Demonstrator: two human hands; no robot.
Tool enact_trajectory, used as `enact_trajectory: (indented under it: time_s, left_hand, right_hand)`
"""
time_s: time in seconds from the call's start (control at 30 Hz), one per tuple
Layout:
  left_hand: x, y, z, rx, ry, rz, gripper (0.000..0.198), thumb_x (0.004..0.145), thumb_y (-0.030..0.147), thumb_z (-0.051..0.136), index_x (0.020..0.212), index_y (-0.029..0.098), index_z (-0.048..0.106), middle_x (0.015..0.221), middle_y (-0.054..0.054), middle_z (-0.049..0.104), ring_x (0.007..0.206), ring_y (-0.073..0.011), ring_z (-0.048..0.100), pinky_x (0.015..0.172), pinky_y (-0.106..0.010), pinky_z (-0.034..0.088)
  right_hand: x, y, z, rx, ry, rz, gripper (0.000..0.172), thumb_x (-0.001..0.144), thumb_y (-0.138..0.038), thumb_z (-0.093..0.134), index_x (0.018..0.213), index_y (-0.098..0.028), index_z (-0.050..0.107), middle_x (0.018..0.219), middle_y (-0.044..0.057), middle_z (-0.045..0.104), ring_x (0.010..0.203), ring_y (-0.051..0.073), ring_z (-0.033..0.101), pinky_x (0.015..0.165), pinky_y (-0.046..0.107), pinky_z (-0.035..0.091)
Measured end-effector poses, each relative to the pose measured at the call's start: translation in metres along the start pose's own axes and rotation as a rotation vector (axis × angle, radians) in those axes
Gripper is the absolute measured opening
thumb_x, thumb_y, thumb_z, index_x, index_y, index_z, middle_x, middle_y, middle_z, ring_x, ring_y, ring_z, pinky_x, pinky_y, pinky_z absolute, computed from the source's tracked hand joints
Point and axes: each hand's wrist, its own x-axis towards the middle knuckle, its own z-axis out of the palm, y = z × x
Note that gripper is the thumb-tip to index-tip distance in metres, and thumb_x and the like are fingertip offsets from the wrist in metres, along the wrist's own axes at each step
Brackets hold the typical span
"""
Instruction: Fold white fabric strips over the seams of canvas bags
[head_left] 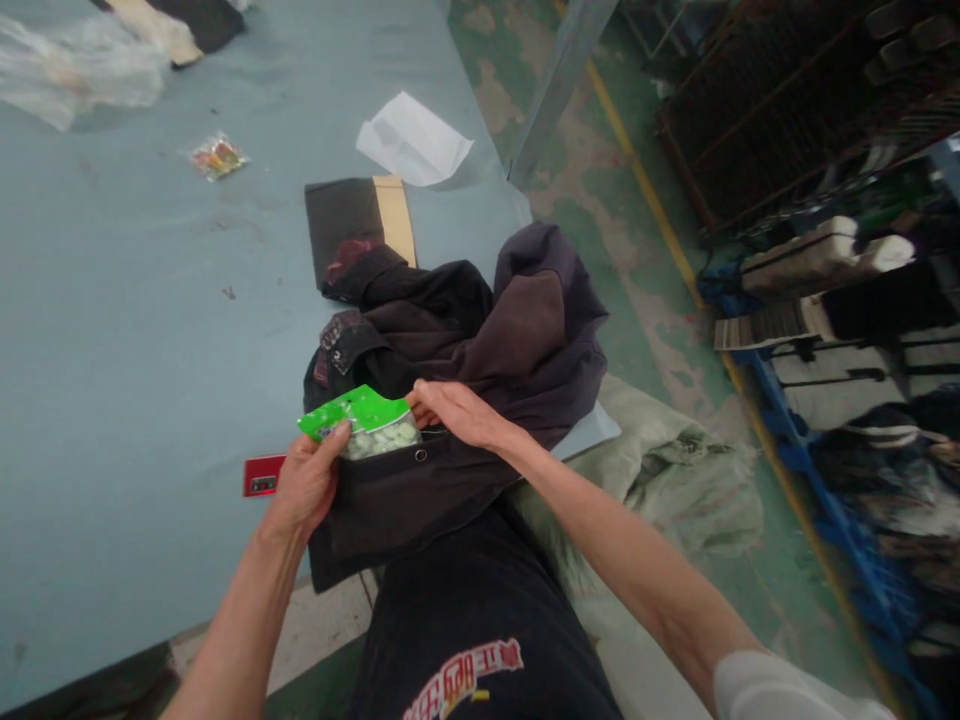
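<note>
Dark cloth point(397, 510) hides the lower edge of a packet point(375, 410) gripped at its left end by the left hand point(306, 485), a red phone point(259, 478) just beside; the right hand point(459, 412) bends its fingers at the other end, their hold unclear. The packet is green above, clear over pale pieces below. Beyond, a blue-grey table point(150, 350) bears white paper point(412, 142), beside a worn green floor point(622, 225).

This looks like a factory workshop. A broad, blue-grey table point(150, 350) suggests it, as does the green floor point(637, 290) to its right, with patchy paint and a yellow line point(637, 160). Past that line from the table stand a dark rack point(750, 110) and a blue pallet point(874, 575) with stacked goods point(825, 370); a bulky sack point(705, 500) slumps beside the table.
</note>
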Motion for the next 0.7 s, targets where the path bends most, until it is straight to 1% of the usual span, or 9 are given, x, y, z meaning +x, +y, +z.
enact_trajectory:
  time_s: [0.07, 0.1, 0.13, 0.2, 0.27, 0.4, 0.5, 0.6, 0.7]
  left_hand:
    - [-0.001, -0.004, 0.001, -0.043, 0.052, 0.000, 0.064, 0.048, 0.065, 0.106, 0.090, 0.021, 0.085, 0.095, -0.009, 0.089, 0.106, -0.0368, 0.083, 0.098, -0.046, 0.068]
    - [-0.001, -0.005, 0.001, -0.058, 0.072, -0.005, 0.065, 0.047, 0.063, 0.107, 0.091, 0.020, 0.085, 0.096, -0.010, 0.089, 0.108, -0.0376, 0.083, 0.099, -0.047, 0.068]
    - [-0.001, -0.006, 0.002, -0.068, 0.090, -0.012, 0.065, 0.047, 0.061, 0.108, 0.092, 0.020, 0.085, 0.096, -0.010, 0.089, 0.108, -0.0381, 0.083, 0.099, -0.048, 0.068]
    - [0.000, -0.009, 0.004, -0.082, 0.130, -0.024, 0.065, 0.046, 0.058, 0.109, 0.093, 0.019, 0.084, 0.092, -0.009, 0.089, 0.107, -0.0382, 0.083, 0.099, -0.048, 0.068]
    - [0.000, -0.012, 0.006, -0.087, 0.170, -0.027, 0.063, 0.048, 0.056, 0.108, 0.093, 0.020, 0.083, 0.087, -0.006, 0.088, 0.105, -0.0367, 0.083, 0.098, -0.048, 0.068]
    - [-0.005, -0.010, 0.004, -0.054, 0.193, -0.027, 0.053, 0.060, 0.055, 0.102, 0.094, 0.022, 0.080, 0.084, -0.003, 0.086, 0.097, -0.0318, 0.084, 0.093, -0.043, 0.069]
    - [-0.005, 0.007, -0.006, 0.033, 0.129, -0.051, 0.054, 0.067, 0.067, 0.092, 0.092, 0.021, 0.078, 0.085, -0.005, 0.086, 0.085, -0.0296, 0.082, 0.079, -0.041, 0.068]
    - [0.007, 0.035, -0.018, 0.201, 0.040, -0.056, 0.062, 0.065, 0.078, 0.087, 0.089, 0.022, 0.076, 0.078, -0.005, 0.083, 0.074, -0.0258, 0.078, 0.066, -0.034, 0.062]
    - [0.025, 0.060, -0.015, 0.451, -0.108, -0.048, 0.057, 0.058, 0.067, 0.098, 0.084, 0.021, 0.078, 0.077, -0.003, 0.081, 0.074, -0.0222, 0.073, 0.065, -0.028, 0.055]
  right_hand:
    - [-0.015, 0.002, 0.008, -0.099, 0.000, 0.032, 0.036, 0.111, -0.050, 0.060, 0.106, -0.019, 0.078, 0.098, 0.005, 0.080, 0.095, 0.021, 0.075, 0.084, 0.029, 0.050]
    - [-0.020, 0.002, 0.012, -0.150, 0.000, 0.048, 0.030, 0.105, -0.048, 0.071, 0.102, -0.020, 0.078, 0.097, 0.004, 0.080, 0.098, 0.023, 0.074, 0.085, 0.030, 0.047]
    - [-0.023, 0.001, 0.016, -0.197, -0.002, 0.065, 0.028, 0.100, -0.049, 0.078, 0.099, -0.020, 0.078, 0.097, 0.005, 0.079, 0.100, 0.025, 0.073, 0.086, 0.031, 0.045]
    - [-0.023, -0.002, 0.022, -0.270, -0.018, 0.103, 0.034, 0.095, -0.054, 0.083, 0.093, -0.020, 0.077, 0.096, 0.007, 0.078, 0.103, 0.028, 0.072, 0.085, 0.033, 0.043]
    - [-0.018, -0.004, 0.022, -0.302, -0.062, 0.141, 0.041, 0.092, -0.060, 0.084, 0.090, -0.020, 0.075, 0.094, 0.007, 0.077, 0.099, 0.028, 0.071, 0.081, 0.032, 0.041]
    - [-0.006, -0.002, 0.010, -0.278, -0.207, 0.171, 0.042, 0.096, -0.062, 0.077, 0.087, -0.022, 0.073, 0.086, 0.001, 0.075, 0.082, 0.020, 0.068, 0.069, 0.028, 0.036]
    - [-0.005, 0.005, 0.005, -0.265, -0.293, 0.167, 0.039, 0.098, -0.059, 0.076, 0.089, -0.021, 0.073, 0.084, -0.003, 0.073, 0.078, 0.016, 0.067, 0.065, 0.025, 0.035]
    - [-0.007, 0.009, 0.007, -0.281, -0.344, 0.150, 0.036, 0.098, -0.055, 0.078, 0.089, -0.021, 0.073, 0.084, -0.003, 0.072, 0.080, 0.016, 0.066, 0.065, 0.025, 0.033]
    - [-0.008, 0.008, 0.011, -0.307, -0.362, 0.121, 0.032, 0.099, -0.051, 0.078, 0.086, -0.021, 0.072, 0.081, -0.002, 0.070, 0.079, 0.016, 0.063, 0.066, 0.026, 0.031]
